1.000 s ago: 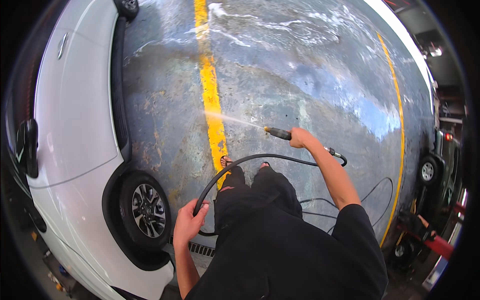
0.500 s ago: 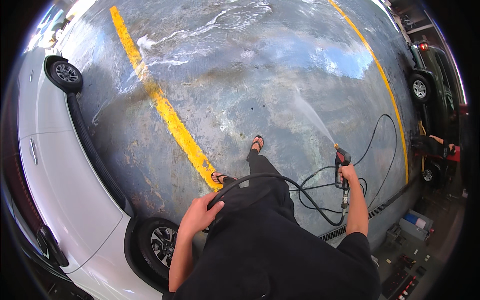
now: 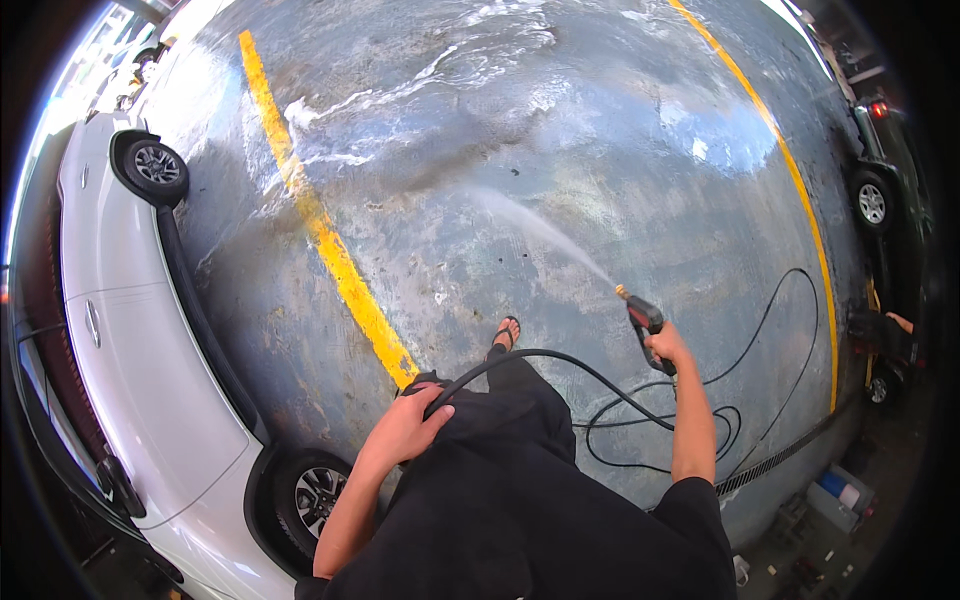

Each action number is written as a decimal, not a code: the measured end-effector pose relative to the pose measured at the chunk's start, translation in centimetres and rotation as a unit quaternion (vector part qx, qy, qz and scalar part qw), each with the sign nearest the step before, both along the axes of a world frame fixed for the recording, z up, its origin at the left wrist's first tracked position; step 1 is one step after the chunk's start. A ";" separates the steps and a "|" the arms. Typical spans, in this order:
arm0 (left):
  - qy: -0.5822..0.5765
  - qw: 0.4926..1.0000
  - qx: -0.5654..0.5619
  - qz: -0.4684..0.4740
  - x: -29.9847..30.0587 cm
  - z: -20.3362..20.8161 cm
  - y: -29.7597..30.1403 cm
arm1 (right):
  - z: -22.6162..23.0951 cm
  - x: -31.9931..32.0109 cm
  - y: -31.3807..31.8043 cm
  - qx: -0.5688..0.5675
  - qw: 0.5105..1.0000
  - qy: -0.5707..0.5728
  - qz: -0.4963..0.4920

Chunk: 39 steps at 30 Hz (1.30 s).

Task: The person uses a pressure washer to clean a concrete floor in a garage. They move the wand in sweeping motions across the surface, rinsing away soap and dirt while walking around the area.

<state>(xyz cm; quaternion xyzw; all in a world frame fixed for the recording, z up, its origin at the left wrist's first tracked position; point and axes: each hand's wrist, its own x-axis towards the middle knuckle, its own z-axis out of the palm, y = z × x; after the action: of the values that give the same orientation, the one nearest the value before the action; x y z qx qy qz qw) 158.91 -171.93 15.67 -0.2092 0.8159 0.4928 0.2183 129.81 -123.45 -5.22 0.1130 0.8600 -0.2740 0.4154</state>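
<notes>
My right hand (image 3: 668,345) is wrapped round the grip of a black and red pressure washer gun (image 3: 645,318) with a brass nozzle tip. A white water spray (image 3: 545,232) fans out from the nozzle, up and to the left, onto the wet grey floor (image 3: 580,180). Near my left hip, my left hand (image 3: 407,428) is closed round a black hose (image 3: 545,354). From there the hose arches across in front of my legs toward the gun, and its joint with the gun is hidden behind my right forearm.
More hose loops (image 3: 735,378) lie on the floor to the right. A white car (image 3: 150,370) stands close on my left, a dark vehicle (image 3: 880,150) at the far right, with a person (image 3: 888,335) beside it. Yellow lines (image 3: 350,280) cross the floor; a drain grate (image 3: 770,463) runs at the lower right.
My right hand has swung the gun to the left, and the spray now points further left and lies flatter. My left hand keeps its hold on the hose. One foot has gone from sight.
</notes>
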 end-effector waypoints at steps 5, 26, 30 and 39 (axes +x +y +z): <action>-0.087 0.996 -0.012 0.003 -4.3 1.5 1.2 | 0.1 -11.3 1.4 0.013 0.975 0.124 -0.181; -0.010 0.998 0.049 0.033 -23.8 -1.2 -11.4 | 3.0 -30.3 -13.3 0.018 0.989 0.065 -0.135; -0.043 0.997 0.056 0.009 -28.4 -1.6 -13.4 | 4.0 -31.7 -15.9 0.036 0.996 -0.077 0.024; -0.040 0.998 0.038 -0.032 -39.9 -2.4 -10.9 | 0.7 -44.5 -13.8 0.036 0.992 0.100 -0.070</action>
<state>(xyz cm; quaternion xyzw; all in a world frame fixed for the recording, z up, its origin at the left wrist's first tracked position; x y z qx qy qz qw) 118.98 -182.88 13.26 -0.1939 0.7937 0.5071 0.2743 85.32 -137.24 -4.49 0.1601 0.8966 -0.2811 0.3024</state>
